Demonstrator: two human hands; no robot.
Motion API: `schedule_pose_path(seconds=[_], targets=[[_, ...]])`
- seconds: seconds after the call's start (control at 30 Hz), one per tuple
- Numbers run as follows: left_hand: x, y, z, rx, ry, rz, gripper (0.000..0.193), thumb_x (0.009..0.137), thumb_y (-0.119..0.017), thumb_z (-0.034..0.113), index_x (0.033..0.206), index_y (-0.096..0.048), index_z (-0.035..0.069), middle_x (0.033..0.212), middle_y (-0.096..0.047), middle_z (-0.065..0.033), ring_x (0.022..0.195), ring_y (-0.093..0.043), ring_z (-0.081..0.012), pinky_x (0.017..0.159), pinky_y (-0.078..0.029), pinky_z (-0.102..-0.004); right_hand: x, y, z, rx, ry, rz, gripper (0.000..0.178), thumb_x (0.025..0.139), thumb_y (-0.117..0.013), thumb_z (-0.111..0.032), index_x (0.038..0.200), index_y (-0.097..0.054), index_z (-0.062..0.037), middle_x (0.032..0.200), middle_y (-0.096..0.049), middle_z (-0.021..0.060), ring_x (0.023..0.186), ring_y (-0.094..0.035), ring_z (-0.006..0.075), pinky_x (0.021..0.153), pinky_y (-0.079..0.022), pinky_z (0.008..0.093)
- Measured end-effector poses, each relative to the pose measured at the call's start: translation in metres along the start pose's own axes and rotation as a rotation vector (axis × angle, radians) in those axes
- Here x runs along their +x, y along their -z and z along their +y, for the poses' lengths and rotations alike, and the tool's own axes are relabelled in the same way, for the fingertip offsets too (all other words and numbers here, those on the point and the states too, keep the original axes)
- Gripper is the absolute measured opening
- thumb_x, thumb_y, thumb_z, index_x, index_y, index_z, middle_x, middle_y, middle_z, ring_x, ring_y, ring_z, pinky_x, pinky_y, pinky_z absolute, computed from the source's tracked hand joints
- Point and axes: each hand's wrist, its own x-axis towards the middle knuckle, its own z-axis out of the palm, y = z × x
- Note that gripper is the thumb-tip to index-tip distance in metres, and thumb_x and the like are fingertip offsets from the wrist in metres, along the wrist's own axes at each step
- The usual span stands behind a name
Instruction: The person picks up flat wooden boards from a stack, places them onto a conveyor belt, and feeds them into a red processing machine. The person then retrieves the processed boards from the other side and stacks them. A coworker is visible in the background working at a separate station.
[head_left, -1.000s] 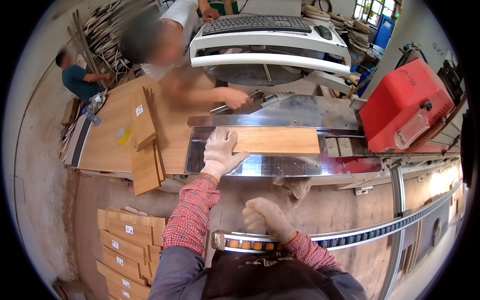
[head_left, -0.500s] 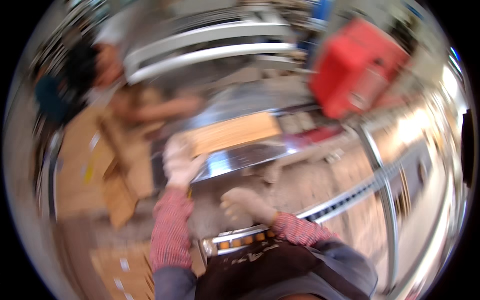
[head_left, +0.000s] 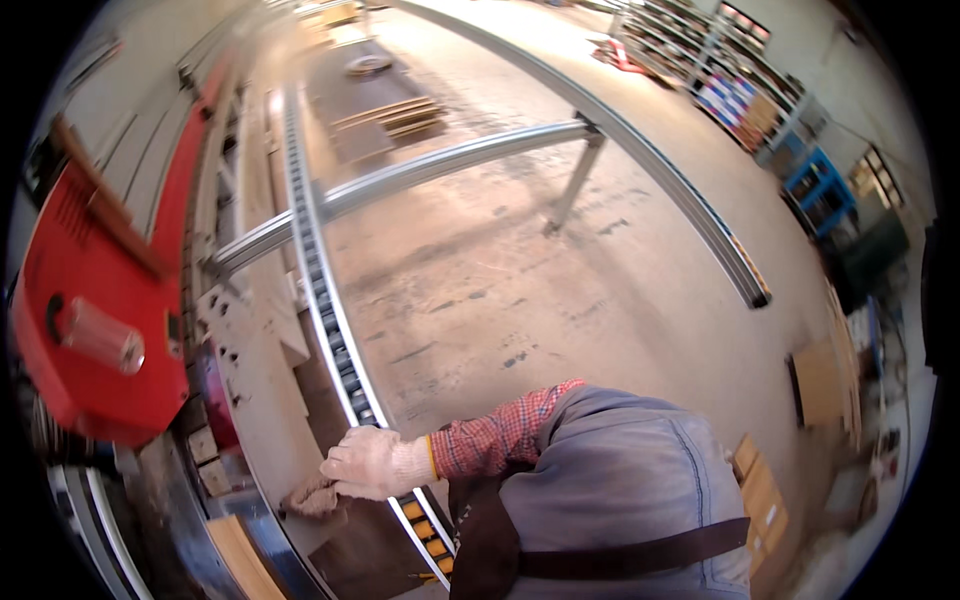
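Observation:
My right hand [head_left: 370, 462], in a whitish knit glove below a red checked cuff, reaches left across a narrow roller track [head_left: 335, 340]. Its fingers are curled on a crumpled brown rag [head_left: 314, 498], which hangs by the edge of a pale metal rail. My left hand does not show. Lower left of the rag, a light wooden board [head_left: 243, 562] lies on a shiny metal table [head_left: 272, 530], partly cut off by the picture's rim.
A large red machine housing [head_left: 105, 330] stands on the left. A metal frame rail [head_left: 450, 160] crosses ahead, joined to a long rail [head_left: 660, 150] ending at the right. Stacked boards [head_left: 390, 125] lie farther off; shelves [head_left: 690, 50] line the far right. Cardboard [head_left: 762, 500] is behind my right side.
My view has swung far to the right. My left hand, earlier on the wooden board, and the co-worker have left the picture. My right hand now has a rag.

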Motion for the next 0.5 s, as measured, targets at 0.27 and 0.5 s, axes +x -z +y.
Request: schedule_pose_path(seconds=[0.27, 0.5], targets=[[0.079, -0.030, 0.087, -0.226, 0.009, -0.112, 0.053, 0.102, -0.065, 0.046, 0.125, -0.066, -0.002, 0.127, -0.065, -0.0172, 0.104, -0.061, -0.0318, 0.094, -0.051, -0.0415, -0.017, -0.014, 0.032, -0.162, 0.190, 0.220, 0.027, 0.094, -0.066, -0.033, 0.082, -0.065, -0.0087, 0.075, -0.064, 0.0080, 0.071, -0.064, 0.0283, 0.077, -0.048, 0.0404], [0.056, -0.012, 0.065, -0.165, 0.251, -0.143, 0.067, 0.098, -0.069, 0.049, 0.138, -0.060, -0.004, 0.142, -0.058, -0.0200, 0.123, -0.056, -0.0330, 0.107, -0.046, -0.0402, 0.012, 0.001, 0.015, -0.203, 0.158, -0.187, 0.027, 0.095, -0.062, -0.031, 0.087, -0.072, -0.0071, 0.086, -0.074, 0.0110, 0.079, -0.070, 0.0303, 0.077, -0.051, 0.0412]])
